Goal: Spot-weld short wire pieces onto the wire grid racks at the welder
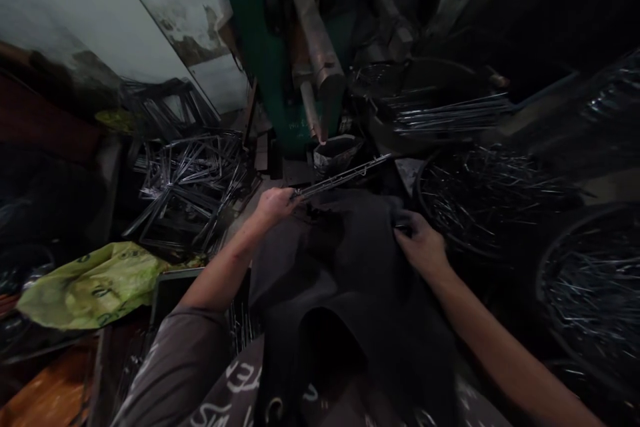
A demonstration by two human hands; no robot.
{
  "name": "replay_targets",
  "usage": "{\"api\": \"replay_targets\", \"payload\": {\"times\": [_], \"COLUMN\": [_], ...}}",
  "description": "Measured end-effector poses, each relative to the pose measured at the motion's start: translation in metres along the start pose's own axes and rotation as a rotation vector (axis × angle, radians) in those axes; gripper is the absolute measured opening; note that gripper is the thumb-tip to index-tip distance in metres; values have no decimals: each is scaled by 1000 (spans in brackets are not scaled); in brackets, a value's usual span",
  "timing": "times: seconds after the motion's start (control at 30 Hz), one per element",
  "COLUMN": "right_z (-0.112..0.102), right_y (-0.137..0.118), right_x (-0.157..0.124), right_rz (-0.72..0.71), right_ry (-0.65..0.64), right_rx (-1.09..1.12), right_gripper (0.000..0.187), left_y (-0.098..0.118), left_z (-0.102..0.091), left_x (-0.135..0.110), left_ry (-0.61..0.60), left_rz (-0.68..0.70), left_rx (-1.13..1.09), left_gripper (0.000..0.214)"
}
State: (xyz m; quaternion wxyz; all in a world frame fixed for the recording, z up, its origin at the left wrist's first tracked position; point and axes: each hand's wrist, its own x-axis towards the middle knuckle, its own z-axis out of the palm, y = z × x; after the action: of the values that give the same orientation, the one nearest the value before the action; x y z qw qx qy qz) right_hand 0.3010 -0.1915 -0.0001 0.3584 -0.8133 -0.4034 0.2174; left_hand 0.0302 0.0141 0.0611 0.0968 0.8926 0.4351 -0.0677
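Observation:
My left hand [275, 205] is closed round one end of a narrow metal wire frame [345, 177]. The frame slants up to the right, its far end free, over the dark cloth [370, 240] across my lap. At the right edge of that cloth is my right hand [423, 243], thumb and fingers curled together. Something small and dark may be between them, but it is too dim to make out. Just beyond the wire frame, a small open container [333, 159] sits below the copper-coloured electrode arms [323, 57] of a green machine [250, 7].
Bent wire frames [193, 177] lie heaped at the left, behind a yellow-green sack [100, 287]. On the right stand round tubs of short metal pieces [480, 193] and thin rods [595, 287]. Long rods [450, 113] rest across a dark basin behind them.

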Motion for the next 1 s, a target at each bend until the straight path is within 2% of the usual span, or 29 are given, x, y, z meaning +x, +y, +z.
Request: {"api": "replay_targets", "payload": {"times": [0.07, 0.17, 0.23, 0.37, 0.5, 0.6, 0.7, 0.77, 0.83, 0.9, 1.0], "right_z": [2, 3, 3, 1, -8, -15, -21, -27, -36, -45, -48], "right_y": [1, -1, -4, -14, -15, -18, -28, -36, -43, -45, -40], "right_x": [-3, -5, -8, -15, 0, 20, 29, 27, 21, 16, 10], "right_rz": [88, 145, 69, -185, -237, -161, -79, -55, 8, 129, 261], "right_ry": [65, 14, 8, 60, -159, -329, -394, -353, -255, -175, -194], "right_rx": [30, 91, -4, -405, -577, -568, -553, -527, -435, -231, -22], "right_gripper": [44, 39, 38, 36, 28, 22, 16, 11, 9, 17, 35], "left_y": [2, 3, 3, 3, 3, 2, 0, -2, -4, -5, -7], "left_z": [-1, 0, 1, 0, 1, 4, 8, 9, 8, 6, 5], "left_x": [-1, -2, -2, -3, -3, -4, -5, -6, -8, -10, -9], "left_ry": [-6, 11, 20, 8, 20, 60, 79, 82, 83, 85, 89], "left_rz": [-3, -1, 2, -13, 8, 13, 7, 10, 9, 12, 9], "left_rx": [-3, -19, -19, -5, -16, -27, -47, -62, -73, -88, -106], "left_gripper": [45, 45, 45, 47, 50, 49, 47, 46, 46, 46, 45]}}
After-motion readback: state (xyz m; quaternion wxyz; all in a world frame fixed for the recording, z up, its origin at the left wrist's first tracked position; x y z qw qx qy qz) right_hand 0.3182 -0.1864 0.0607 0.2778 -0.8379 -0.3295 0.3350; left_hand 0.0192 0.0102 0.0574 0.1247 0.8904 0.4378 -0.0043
